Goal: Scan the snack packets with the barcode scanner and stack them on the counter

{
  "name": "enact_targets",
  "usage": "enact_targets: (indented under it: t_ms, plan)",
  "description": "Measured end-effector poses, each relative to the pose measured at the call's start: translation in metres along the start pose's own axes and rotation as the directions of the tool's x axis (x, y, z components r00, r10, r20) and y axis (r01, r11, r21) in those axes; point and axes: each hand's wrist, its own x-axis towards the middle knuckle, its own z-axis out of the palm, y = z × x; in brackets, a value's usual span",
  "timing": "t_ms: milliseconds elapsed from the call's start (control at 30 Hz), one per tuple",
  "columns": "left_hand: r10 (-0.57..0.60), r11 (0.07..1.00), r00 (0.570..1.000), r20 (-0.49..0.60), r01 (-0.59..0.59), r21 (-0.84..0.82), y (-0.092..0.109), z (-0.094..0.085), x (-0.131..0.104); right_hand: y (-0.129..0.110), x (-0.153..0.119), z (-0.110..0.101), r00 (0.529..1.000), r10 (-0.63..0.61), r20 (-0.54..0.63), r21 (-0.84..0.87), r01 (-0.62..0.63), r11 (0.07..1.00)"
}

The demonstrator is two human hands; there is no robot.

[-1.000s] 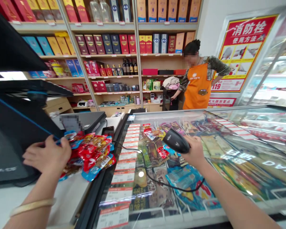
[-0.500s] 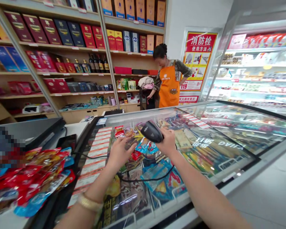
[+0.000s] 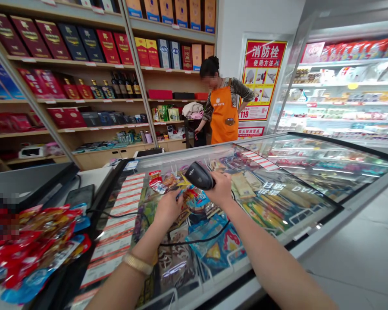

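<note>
Scanner [image 3: 198, 175] sits clamped in right hand [image 3: 220, 190] fingers above freezer lid [image 3: 278, 202]; left hand [image 3: 168, 209] fingers pinch something small, unclear, just beside it.

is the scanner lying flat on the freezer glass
No, the right hand holds the scanner up above the freezer glass.

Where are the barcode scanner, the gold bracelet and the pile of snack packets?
Barcode scanner [image 3: 198, 175]: head view, on its black head, held in the right hand [image 3: 221, 191].
Gold bracelet [image 3: 137, 263]: head view, on the band at the left wrist.
Pile of snack packets [image 3: 32, 245]: head view, on a red packet.
</note>
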Motion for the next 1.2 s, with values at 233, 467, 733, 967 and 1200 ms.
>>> enact_targets:
  t_ms: [233, 467, 733, 967, 1200]
  plan:
    - [-0.211, 0.937, 0.976, -0.048, 0.188, -0.294, -0.008, -0.04, -0.005, -0.001, -0.002, 0.0, 1.0, -0.013, 0.026, -0.022, 0.014, 1.0]
    - [-0.354, 0.676, 0.929, -0.107, 0.176, -0.715, -0.022, -0.078, -0.035, -0.006, -0.005, 0.002, 0.998, -0.038, 0.052, 0.049, 0.035, 0.998]
    - [-0.118, 0.932, 0.926, -0.358, -0.021, -0.361, -0.052, -0.092, -0.042, -0.023, -0.01, 0.0, 0.966, -0.093, 0.24, 0.344, 0.005, 0.939]
    - [-0.069, 0.969, 0.914, -0.4, -0.035, -0.246, -0.06, -0.091, -0.043, -0.039, -0.012, -0.007, 0.942, -0.117, 0.315, 0.461, -0.044, 0.886]
    - [0.136, 0.99, 0.919, -0.37, -0.113, 0.082, -0.072, -0.09, -0.041, -0.044, -0.014, -0.008, 0.938, -0.156, 0.311, 0.504, -0.024, 0.863]
